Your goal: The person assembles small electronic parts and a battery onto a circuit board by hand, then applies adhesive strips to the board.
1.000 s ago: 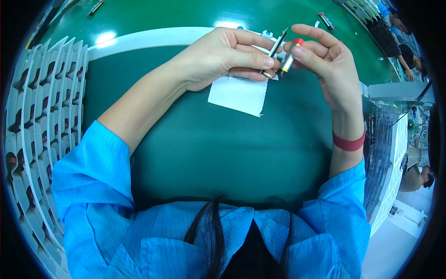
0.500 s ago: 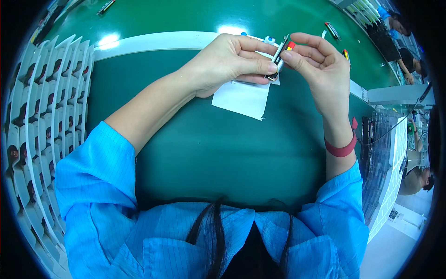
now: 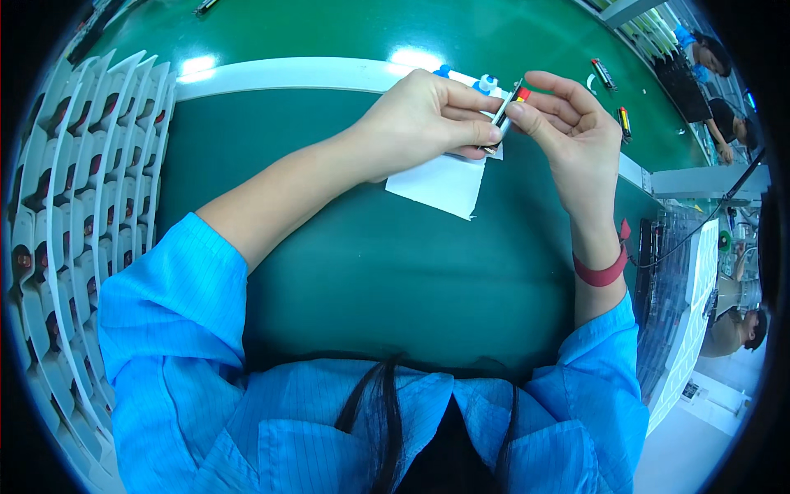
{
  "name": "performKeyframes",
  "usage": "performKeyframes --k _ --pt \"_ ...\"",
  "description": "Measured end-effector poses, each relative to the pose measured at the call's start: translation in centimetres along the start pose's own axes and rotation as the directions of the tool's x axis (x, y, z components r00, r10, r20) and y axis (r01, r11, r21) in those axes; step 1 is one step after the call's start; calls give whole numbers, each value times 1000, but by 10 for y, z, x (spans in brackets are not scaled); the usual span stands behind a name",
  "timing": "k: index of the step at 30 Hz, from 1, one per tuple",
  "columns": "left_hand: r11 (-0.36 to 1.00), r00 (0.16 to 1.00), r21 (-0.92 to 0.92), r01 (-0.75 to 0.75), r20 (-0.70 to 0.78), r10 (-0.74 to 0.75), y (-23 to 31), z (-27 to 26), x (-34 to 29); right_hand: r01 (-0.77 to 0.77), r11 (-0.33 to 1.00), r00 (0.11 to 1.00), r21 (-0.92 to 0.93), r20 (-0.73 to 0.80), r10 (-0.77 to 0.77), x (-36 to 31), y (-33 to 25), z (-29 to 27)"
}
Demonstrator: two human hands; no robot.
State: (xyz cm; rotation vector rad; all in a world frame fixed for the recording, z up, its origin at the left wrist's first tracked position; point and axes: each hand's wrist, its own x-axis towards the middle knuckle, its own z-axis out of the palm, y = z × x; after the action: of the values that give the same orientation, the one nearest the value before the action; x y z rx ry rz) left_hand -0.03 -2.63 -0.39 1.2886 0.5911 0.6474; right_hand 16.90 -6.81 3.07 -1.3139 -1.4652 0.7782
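My left hand (image 3: 411, 119) holds a slim, dark small device with a pale edge (image 3: 505, 114) between thumb and fingers, tilted with its upper end to the right. At that upper end my right hand (image 3: 572, 136) pinches with thumb and forefinger, the other fingers curled behind. A red and yellow piece (image 3: 523, 95) shows beside the right thumb; I cannot tell whether it is part of the device. Beneath the hands lies a white sheet of paper (image 3: 436, 188) on the green mat (image 3: 395, 280). A red strap (image 3: 601, 270) circles my right wrist.
Beyond the hands stands a small white bottle with blue parts (image 3: 487, 83). Stacked pale trays (image 3: 99, 214) holding dark parts line the left; clear trays (image 3: 666, 272) stand at right. On the far green surface lie similar devices (image 3: 604, 74). Other people (image 3: 728, 123) are at the right edge.
The whole view has shifted slightly, so the mat's far side and the hands sit lower and farther right. Both hands keep hold of the device, and the right thumb covers more of its upper end.
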Motion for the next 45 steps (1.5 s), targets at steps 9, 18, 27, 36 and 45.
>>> performKeyframes --k 9,18,27,36,45 --pt "994 998 102 -44 58 38 6 3 -6 -99 982 994 158 58 91 6 0 -2" --pt "914 994 397 -79 -35 101 9 14 -12 -140 970 988 197 85 125 4 17 -7" --pt "961 984 271 -52 -149 95 1 7 -10 -54 980 987 191 161 23 6 17 3" --pt "623 881 739 -256 -88 465 0 -7 -8 54 953 993 299 87 -84 5 29 13" --pt "345 660 819 458 -573 485 31 -151 -7 29 995 999 95 23 -31 -2 55 -16"
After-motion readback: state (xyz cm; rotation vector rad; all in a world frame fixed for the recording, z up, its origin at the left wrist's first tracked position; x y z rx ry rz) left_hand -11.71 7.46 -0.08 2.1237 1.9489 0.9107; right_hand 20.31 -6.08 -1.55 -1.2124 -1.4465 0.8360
